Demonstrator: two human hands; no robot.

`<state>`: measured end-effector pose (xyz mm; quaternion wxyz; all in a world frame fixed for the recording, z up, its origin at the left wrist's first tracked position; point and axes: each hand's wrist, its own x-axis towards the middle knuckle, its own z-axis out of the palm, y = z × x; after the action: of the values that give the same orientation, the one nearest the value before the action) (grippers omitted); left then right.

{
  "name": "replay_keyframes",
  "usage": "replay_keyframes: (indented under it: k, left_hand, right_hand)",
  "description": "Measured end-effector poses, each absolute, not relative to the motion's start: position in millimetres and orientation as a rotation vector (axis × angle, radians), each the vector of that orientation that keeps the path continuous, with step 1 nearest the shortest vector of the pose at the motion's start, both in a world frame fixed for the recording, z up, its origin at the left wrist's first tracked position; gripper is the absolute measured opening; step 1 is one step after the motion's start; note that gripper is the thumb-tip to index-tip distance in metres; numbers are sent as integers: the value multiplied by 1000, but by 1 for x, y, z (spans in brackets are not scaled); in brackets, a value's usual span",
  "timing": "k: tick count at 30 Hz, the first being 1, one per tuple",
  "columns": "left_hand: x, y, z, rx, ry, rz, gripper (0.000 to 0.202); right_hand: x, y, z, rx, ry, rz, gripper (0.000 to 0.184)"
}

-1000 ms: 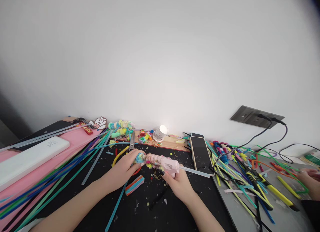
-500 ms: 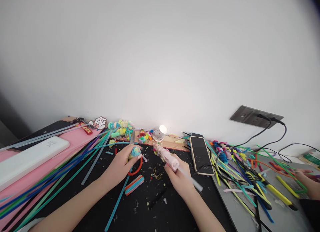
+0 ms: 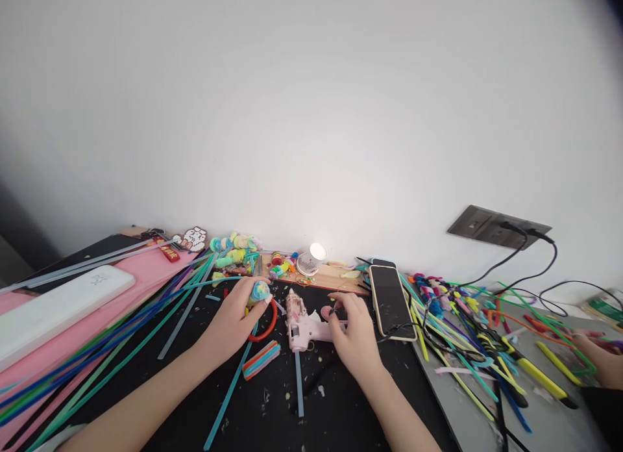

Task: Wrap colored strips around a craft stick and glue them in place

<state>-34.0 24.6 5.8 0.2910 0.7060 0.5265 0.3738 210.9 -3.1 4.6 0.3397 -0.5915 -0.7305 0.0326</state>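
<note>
Wrapped around a small blue-and-yellow fuzzy pipe-cleaner roll, my left hand is closed, with the roll's end showing by the thumb. A pale pink hot glue gun lies on its side on the black mat, a glue stick sticking out of its back. Beside its handle is my right hand, fingers curved and apart; whether it touches the handle I cannot tell. Below my left hand are a red ring-shaped handle and a striped pipe-cleaner bundle.
A paper cup stands by the wall near finished fuzzy pieces. Phones lie to the right. Pipe cleaners spread on both sides, with yellow-handled pliers at right. Another person's hand is at the right edge.
The glue gun has gone from my right hand down onto the mat, and that hand's fingers have loosened from it. My left hand still holds the roll, nearly unmoved.
</note>
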Motion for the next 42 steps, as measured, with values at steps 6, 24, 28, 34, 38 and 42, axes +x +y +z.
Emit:
replay_keyframes:
  k: [6, 24, 28, 34, 38, 42]
  left_hand:
    - [-30, 20, 7, 1953, 1361, 988, 27]
    - [-27, 16, -3, 2174, 1138, 934, 32]
    - [-27, 17, -2, 2162, 1135, 927, 31]
    - [-26, 14, 2, 2150, 1127, 906, 29]
    - [-24, 10, 3, 2129, 1117, 889, 30]
    - [-23, 8, 3, 2108, 1079, 884, 35]
  right_hand:
    - [224, 10, -10, -1865, -1822, 81, 13]
    - [231, 25, -13, -1980, -1548, 543, 10]
    - [226, 20, -8, -1837, -1481, 521, 20]
    - [216, 10, 5, -1250, -1048, 919, 32]
    - [206, 2, 13, -1072, -975, 1153, 30]
    - [198, -5, 18, -971, -930, 1380, 25]
